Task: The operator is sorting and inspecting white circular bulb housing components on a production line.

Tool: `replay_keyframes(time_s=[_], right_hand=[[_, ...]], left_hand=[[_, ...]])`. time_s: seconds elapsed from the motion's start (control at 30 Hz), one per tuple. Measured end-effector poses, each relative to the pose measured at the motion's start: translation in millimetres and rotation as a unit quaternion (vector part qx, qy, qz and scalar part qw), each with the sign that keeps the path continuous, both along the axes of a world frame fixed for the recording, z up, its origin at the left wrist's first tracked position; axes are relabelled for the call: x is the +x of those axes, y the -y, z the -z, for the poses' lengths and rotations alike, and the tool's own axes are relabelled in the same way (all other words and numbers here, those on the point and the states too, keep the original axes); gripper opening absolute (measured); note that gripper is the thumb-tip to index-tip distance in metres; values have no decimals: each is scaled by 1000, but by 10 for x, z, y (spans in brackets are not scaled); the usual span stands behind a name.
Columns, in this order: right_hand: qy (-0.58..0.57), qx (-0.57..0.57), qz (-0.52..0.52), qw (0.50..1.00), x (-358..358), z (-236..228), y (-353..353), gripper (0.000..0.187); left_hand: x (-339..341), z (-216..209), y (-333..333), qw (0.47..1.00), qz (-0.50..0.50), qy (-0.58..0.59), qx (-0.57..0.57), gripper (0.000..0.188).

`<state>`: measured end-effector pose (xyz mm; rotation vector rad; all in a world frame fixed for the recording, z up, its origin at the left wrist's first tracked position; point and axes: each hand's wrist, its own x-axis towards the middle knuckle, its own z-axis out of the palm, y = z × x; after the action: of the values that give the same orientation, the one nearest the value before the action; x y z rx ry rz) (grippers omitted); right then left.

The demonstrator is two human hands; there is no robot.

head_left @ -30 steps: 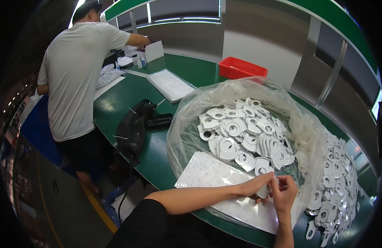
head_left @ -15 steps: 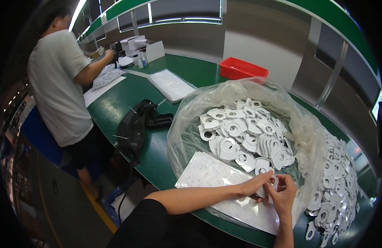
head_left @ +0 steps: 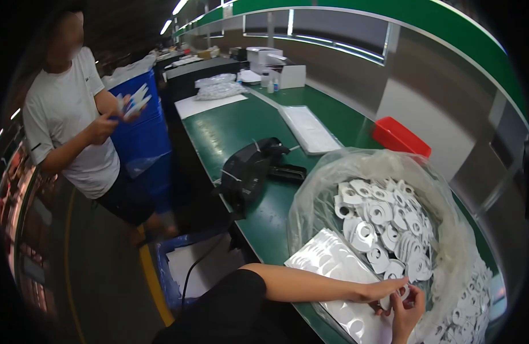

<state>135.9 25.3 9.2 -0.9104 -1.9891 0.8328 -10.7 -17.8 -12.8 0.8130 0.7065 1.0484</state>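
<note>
My left hand [head_left: 385,289] and my right hand [head_left: 406,312] meet at the lower right, over a white sheet of ring-shaped stickers [head_left: 333,264] lying on the green table [head_left: 236,129]. Both pinch a small white ring piece [head_left: 400,294] between their fingertips. Just behind them stands a large clear plastic bag [head_left: 316,200] full of white ring-shaped parts [head_left: 385,221]. More of these white parts [head_left: 473,309] lie heaped at the far right.
A black device [head_left: 250,172] with cables sits mid-table, with a flat clear packet of white sheets [head_left: 307,129] and a red bin [head_left: 401,136] behind it. A person in a white shirt [head_left: 75,123] stands at left holding white pieces by a blue bin [head_left: 139,126]. Boxes [head_left: 279,69] stand at the far end.
The view has swung left. The person in the white shirt has turned away from the table toward the blue bin. My hands stay together on the sheet, working the small ring piece.
</note>
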Motion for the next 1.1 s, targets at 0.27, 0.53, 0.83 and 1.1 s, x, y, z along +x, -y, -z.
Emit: replay_keyframes(time_s=[0.27, 0.53, 0.83, 1.1], right_hand=[[63, 65, 3, 996, 35, -28, -14, 40], [-7, -11, 1, 1000, -11, -11, -3, 34], [25, -13, 10, 1000, -5, -72, 60, 34], [26, 59, 6, 998, -11, -154, 30, 32]], left_hand=[[-2, -9, -3, 1000, -10, -8, 0, 60], [28, 37, -67, 1000, -13, 4, 5, 61], [-59, -44, 28, 1000, 14, -2, -13, 66], [-73, -8, -22, 996, -14, 25, -87, 63]])
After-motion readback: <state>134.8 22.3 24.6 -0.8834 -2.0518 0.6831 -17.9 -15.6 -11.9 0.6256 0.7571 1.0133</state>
